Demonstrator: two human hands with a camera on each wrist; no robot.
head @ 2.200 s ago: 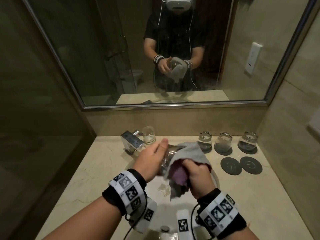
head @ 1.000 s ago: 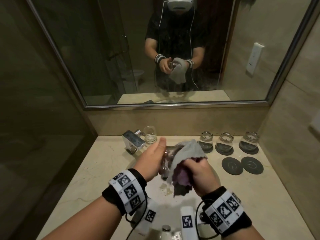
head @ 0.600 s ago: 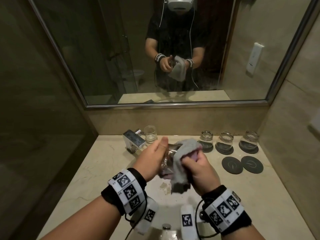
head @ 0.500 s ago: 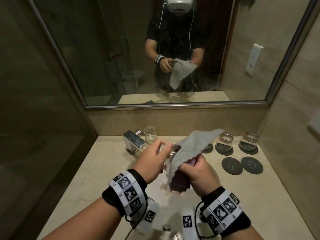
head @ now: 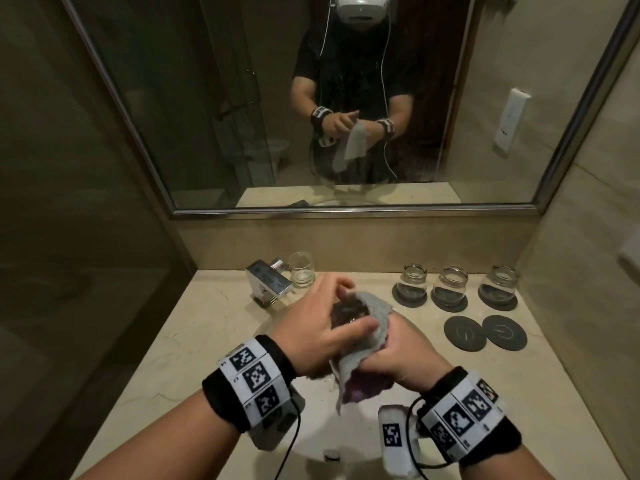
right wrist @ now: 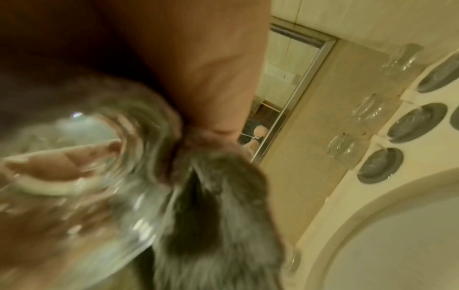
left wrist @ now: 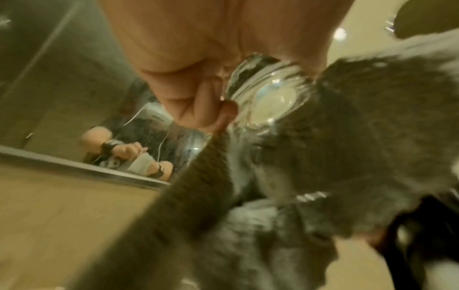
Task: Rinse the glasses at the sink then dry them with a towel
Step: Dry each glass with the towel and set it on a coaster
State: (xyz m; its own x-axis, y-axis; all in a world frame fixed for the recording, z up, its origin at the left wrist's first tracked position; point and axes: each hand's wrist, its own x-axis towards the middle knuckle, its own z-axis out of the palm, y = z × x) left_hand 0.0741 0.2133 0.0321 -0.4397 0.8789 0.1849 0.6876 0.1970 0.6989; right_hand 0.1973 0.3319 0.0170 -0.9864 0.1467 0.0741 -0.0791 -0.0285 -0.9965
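Note:
Over the sink basin (head: 311, 420) my left hand (head: 332, 317) grips a clear glass (head: 349, 310), fingers over its top and thumb across its near side. The right hand (head: 391, 348) holds a grey towel (head: 375, 318) bunched against the glass's right side, with a loose tail hanging below. The left wrist view shows the glass's thick base (left wrist: 270, 98) against the towel (left wrist: 360, 157). In the right wrist view the glass (right wrist: 74, 166) is blurred beside the towel (right wrist: 218, 215).
Three glasses (head: 450, 284) stand on dark coasters along the back right of the counter, with two bare coasters (head: 463, 332) in front of them. Another glass (head: 301, 270) stands beside the chrome faucet (head: 268, 282). A mirror fills the wall behind.
Half a second ago the towel was flung out wide above the glass; now it is wrapped back against the glass. The left hand's thumb has come across the glass's near side.

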